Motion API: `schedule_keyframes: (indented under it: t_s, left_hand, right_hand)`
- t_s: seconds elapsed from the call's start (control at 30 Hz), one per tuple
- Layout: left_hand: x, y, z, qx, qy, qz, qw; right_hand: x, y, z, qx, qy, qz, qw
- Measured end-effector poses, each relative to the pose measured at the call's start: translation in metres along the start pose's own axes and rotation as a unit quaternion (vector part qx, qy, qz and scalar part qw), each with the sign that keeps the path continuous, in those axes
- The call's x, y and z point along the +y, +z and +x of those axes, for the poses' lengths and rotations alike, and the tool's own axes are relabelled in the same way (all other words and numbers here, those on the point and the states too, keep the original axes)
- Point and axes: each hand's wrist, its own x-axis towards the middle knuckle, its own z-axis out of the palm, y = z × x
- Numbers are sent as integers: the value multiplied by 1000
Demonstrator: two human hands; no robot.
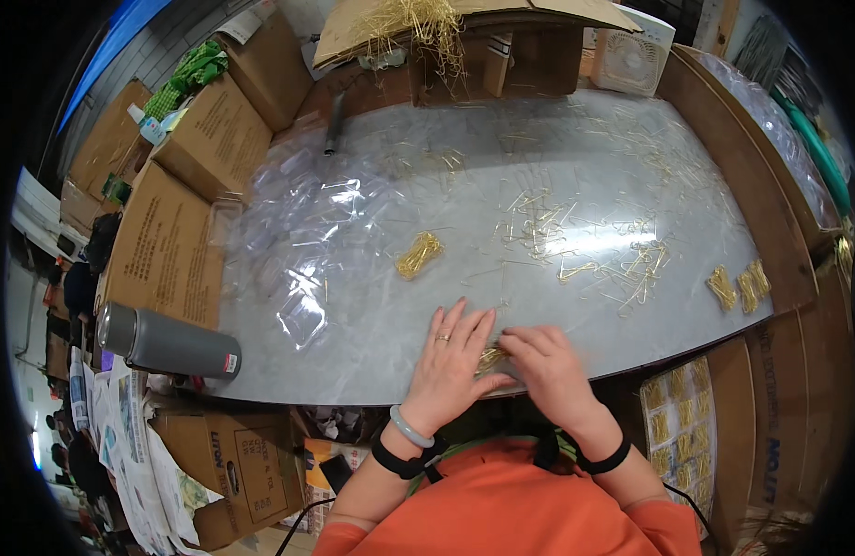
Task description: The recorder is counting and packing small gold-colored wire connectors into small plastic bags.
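A small bundle of gold wire hooks [489, 360] lies between my two hands at the table's near edge. It sits in the crook between thumb and index finger of my left hand [450, 363]; the other left fingers stretch forward over the tabletop. Bent over the bundle's right side are the fingers of my right hand [550, 373], partly hiding it. Just ahead and left rests another gold hook bundle [419, 255]. Loose gold hooks [613, 264] are scattered across the middle and right of the grey table [372, 371].
Clear plastic boxes [302, 218] are heaped on the left. A grey bottle [172, 343] lies at the left edge. Several gold bundles [748, 286] sit far right. Cardboard walls [742, 157] border the table; a white fan [634, 56] stands behind.
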Motion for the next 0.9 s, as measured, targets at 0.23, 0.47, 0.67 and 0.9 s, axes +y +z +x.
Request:
schedule_keyframes:
  t_s: [0.23,0.47,0.67,0.9]
  left_hand:
    - [-2,1,-3,13,16,-8,1000]
    - [-10,6,-9,6,16,-62,998]
    - [-6,5,-7,33,-21,-7,999]
    - [-10,6,-4,-5,-70,7,998]
  right_hand:
    - [1,2,30,68,90,-80,990]
    - [11,5,47,1,52,-116,992]
    - [20,3,33,-78,-55,54,994]
    - [5,-32,8,-15,44,-66,997]
